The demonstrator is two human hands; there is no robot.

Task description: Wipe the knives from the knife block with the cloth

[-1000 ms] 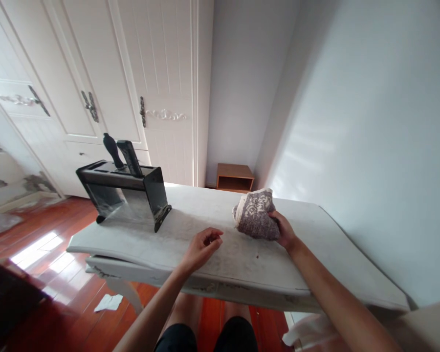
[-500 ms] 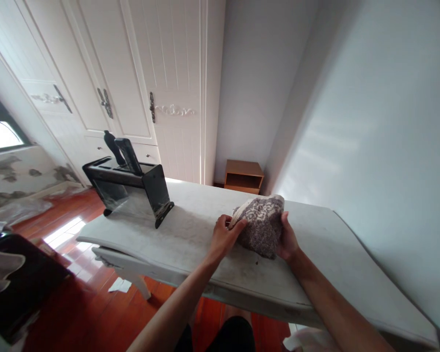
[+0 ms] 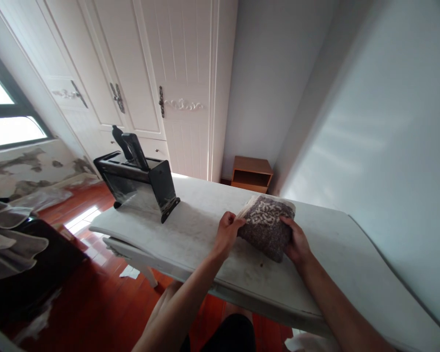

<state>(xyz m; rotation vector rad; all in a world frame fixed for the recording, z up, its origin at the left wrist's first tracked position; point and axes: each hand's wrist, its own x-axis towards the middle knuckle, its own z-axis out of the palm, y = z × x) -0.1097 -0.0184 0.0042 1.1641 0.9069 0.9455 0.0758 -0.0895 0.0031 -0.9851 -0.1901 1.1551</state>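
A folded brown towel with a cream pattern and a pale edge is held up over the white tabletop. My left hand pinches its left edge between thumb and fingers. At the opposite side, my right hand grips the towel, with the thumb on the patterned face and the other fingers mostly hidden behind. A tiny dark crumb lies on the table just below the towel.
A black knife holder with two black handles sticking up stands at the table's left end. Behind the table are a white wardrobe and a small brown cabinet. The wall runs along the right.
The towel has turned flatter towards me, showing more of its patterned face. My right thumb has moved up onto that face. The view has shifted slightly left.
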